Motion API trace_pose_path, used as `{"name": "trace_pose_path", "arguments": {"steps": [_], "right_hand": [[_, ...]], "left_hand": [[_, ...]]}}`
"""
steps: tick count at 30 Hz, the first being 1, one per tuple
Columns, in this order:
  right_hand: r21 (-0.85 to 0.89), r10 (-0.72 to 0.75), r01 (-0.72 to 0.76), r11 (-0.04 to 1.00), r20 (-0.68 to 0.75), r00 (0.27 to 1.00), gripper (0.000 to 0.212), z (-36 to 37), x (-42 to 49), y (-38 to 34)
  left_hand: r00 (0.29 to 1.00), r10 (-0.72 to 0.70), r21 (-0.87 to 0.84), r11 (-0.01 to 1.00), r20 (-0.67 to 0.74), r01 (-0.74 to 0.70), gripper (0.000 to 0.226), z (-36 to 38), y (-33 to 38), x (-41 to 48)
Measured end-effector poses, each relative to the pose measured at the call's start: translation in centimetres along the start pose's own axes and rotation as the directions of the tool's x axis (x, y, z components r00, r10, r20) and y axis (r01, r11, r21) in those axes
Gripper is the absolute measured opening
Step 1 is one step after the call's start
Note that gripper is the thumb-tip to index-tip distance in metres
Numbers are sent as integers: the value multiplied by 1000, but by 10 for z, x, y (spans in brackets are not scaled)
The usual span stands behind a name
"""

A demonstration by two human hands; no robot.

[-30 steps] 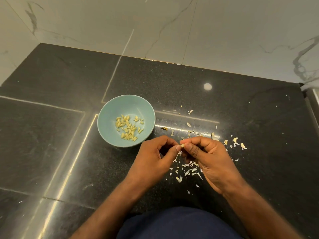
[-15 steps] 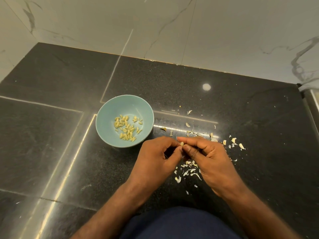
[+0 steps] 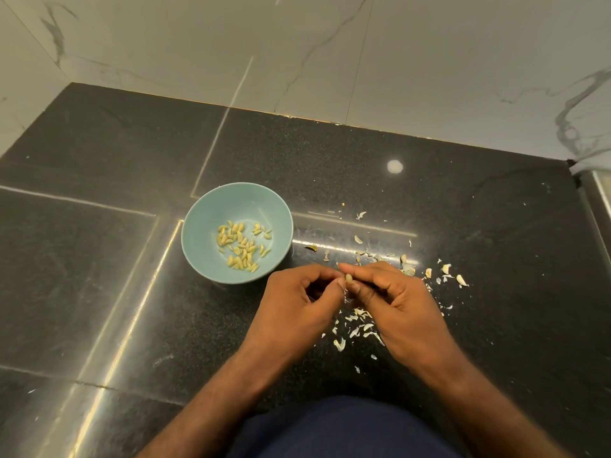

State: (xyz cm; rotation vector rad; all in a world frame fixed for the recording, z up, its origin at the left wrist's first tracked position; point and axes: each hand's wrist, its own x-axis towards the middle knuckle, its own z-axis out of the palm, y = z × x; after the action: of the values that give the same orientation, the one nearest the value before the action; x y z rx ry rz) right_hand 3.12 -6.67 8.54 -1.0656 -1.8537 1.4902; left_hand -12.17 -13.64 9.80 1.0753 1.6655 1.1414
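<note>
The small pale oval seed (image 3: 348, 278) is held just right of the light-blue round ceramic bowl (image 3: 198, 223), above the black speckled stone counter (image 3: 463, 209). Its long axis points away from the person. The left hand (image 3: 297, 312) and right hand (image 3: 400, 309) both pinch it, fingers curled. White husk fragments (image 3: 357, 328) lie right of the bowl. Bare counter extends left of the bowl and behind it, to the wall edge.

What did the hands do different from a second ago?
Very little. The left hand and right hand still pinch the same seed between their fingertips; the fingers only shifted slightly, so more of it shows. The blue bowl, its kernels and the shell scraps on the black counter stayed put.
</note>
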Motion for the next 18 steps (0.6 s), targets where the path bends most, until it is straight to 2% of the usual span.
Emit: {"name": "trace_pose_path", "arguments": {"steps": [3,6,11,18], "right_hand": [[-199,-120,117,973,-5,993,31,-3,-1,3],[-307,-223,218,927,19,975,31,-5,-2,2],[-289,-271,271,918,40,962,34,-3,-3,1],[-213,-240,241,947,31,970,32,-2,-5,-3]], "left_hand": [[997,-70,-93,993,39,73,9,-2,1,2],[987,-124,-221,964,104,145,10,-6,2,4],[978,-153,-312,931,140,190,10,-9,2,6],[988,-106,-235,963,112,130,10,-9,3,5]]}}
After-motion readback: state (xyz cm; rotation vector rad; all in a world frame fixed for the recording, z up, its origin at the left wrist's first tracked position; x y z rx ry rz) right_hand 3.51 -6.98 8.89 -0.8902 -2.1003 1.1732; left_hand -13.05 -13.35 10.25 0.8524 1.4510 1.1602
